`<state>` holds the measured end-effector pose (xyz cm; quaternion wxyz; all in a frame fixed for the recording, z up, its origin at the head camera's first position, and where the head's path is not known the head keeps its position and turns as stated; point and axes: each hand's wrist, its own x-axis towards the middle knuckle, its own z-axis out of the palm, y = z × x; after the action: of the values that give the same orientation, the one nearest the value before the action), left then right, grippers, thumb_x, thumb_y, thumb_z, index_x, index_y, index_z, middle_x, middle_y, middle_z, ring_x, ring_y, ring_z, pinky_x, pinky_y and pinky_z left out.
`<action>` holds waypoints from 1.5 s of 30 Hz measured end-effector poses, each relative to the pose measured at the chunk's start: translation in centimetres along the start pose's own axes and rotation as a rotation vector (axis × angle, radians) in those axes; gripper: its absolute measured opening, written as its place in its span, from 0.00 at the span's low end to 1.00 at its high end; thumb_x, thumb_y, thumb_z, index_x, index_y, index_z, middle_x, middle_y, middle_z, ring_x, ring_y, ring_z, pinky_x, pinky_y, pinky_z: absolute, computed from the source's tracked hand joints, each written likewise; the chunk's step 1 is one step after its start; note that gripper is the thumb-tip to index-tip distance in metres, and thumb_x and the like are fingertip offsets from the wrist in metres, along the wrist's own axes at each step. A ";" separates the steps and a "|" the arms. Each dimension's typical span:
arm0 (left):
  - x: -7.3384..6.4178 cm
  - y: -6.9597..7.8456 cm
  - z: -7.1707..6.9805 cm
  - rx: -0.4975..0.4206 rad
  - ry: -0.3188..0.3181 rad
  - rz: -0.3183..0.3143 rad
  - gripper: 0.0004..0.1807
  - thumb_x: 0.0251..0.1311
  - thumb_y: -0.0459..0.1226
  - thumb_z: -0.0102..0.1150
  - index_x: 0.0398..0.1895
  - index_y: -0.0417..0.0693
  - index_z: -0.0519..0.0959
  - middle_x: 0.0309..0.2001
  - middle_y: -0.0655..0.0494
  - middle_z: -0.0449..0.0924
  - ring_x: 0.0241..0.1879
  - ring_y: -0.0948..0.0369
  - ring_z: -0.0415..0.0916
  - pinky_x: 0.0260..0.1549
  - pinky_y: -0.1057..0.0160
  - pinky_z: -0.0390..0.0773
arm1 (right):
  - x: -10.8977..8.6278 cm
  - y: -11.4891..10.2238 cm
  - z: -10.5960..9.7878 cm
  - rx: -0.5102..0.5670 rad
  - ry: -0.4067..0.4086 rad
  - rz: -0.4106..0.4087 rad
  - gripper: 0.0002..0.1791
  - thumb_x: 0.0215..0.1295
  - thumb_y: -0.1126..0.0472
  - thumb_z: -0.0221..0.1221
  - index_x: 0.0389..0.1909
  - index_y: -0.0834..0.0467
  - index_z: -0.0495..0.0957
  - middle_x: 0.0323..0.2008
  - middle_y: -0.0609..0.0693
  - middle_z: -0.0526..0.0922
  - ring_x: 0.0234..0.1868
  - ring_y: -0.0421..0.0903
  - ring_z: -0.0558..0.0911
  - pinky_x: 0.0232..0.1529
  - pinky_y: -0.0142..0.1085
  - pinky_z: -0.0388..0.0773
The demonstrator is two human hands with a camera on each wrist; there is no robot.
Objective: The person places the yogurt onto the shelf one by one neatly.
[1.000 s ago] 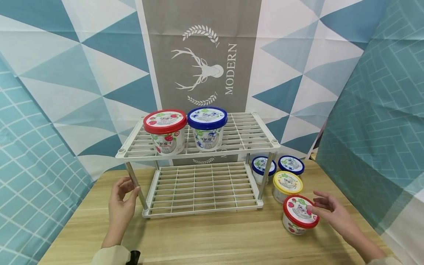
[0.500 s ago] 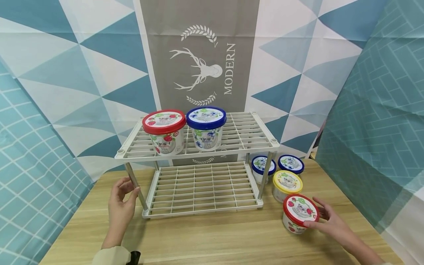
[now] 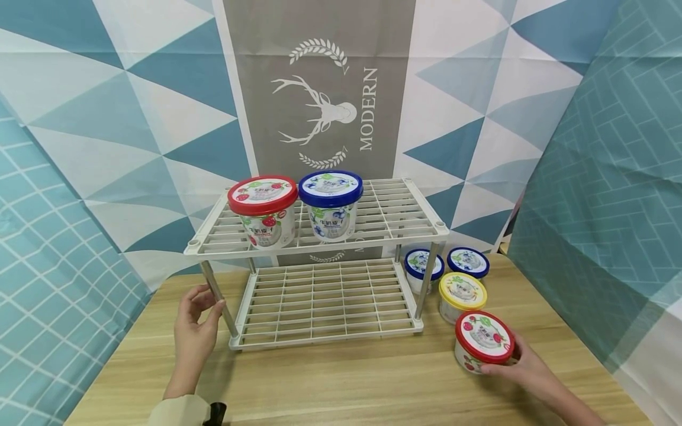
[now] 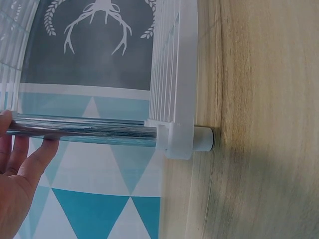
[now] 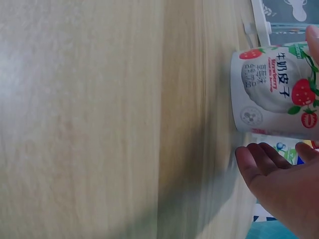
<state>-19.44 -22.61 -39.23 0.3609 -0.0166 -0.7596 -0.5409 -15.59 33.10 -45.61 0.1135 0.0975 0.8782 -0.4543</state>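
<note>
My left hand (image 3: 195,328) pinches the front left metal post (image 4: 84,128) of a white two-tier wire rack (image 3: 326,340), thumb on one side and fingers on the other. My right hand (image 3: 524,367) is around a red-lidded strawberry tub (image 3: 484,338) at the table's right. The thumb lies against its near side and the fingers curve behind its right side. In the right wrist view, the tub's printed wall (image 5: 271,92) shows between thumb and fingers, its base close to the tabletop.
On the upper shelf stand a large red-lidded tub (image 3: 263,195) and a blue-lidded tub (image 3: 330,187). Beyond the held tub are a yellow-lidded tub (image 3: 463,290) and two small blue-lidded tubs, one (image 3: 424,264) behind the rack's right post. Patterned cloth (image 3: 176,106) hangs behind.
My right hand has come down from above the red lid to the tub's side, and its thumb now lies against the near wall. The left hand stays on the post.
</note>
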 end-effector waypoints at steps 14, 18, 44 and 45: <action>0.1 -0.2 0.0 -0.005 0.004 -0.008 0.22 0.53 0.18 0.57 0.52 0.30 0.67 0.34 0.71 0.72 0.34 0.76 0.73 0.29 0.83 0.76 | 0.3 -0.1 1.1 0.041 0.046 0.036 0.65 0.49 0.43 0.68 0.71 0.67 0.32 0.67 0.70 0.51 0.65 0.68 0.57 0.59 0.63 0.64; 0.2 -0.8 0.0 0.003 0.005 -0.028 0.22 0.53 0.19 0.57 0.52 0.32 0.68 0.34 0.71 0.72 0.34 0.76 0.73 0.29 0.83 0.76 | 0.4 -0.1 1.3 0.031 0.067 0.051 0.66 0.46 0.41 0.69 0.71 0.66 0.34 0.66 0.70 0.52 0.64 0.68 0.58 0.59 0.62 0.66; 0.0 0.1 0.1 0.022 0.009 -0.001 0.22 0.52 0.18 0.57 0.51 0.29 0.67 0.33 0.71 0.72 0.33 0.77 0.73 0.29 0.84 0.75 | 0.5 -0.2 1.9 0.073 0.113 0.054 0.68 0.42 0.43 0.72 0.70 0.68 0.36 0.66 0.71 0.53 0.64 0.69 0.57 0.61 0.62 0.63; 0.0 0.1 0.1 0.023 0.008 0.000 0.22 0.52 0.18 0.57 0.51 0.29 0.67 0.33 0.71 0.72 0.33 0.77 0.73 0.29 0.84 0.75 | 0.5 -0.2 1.9 0.071 0.116 0.054 0.68 0.42 0.43 0.72 0.70 0.69 0.36 0.66 0.71 0.53 0.64 0.69 0.58 0.61 0.62 0.63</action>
<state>-19.44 -22.51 -39.20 0.3641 -0.0103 -0.7644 -0.5320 -15.91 31.48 -46.71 0.0709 0.1511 0.8638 -0.4755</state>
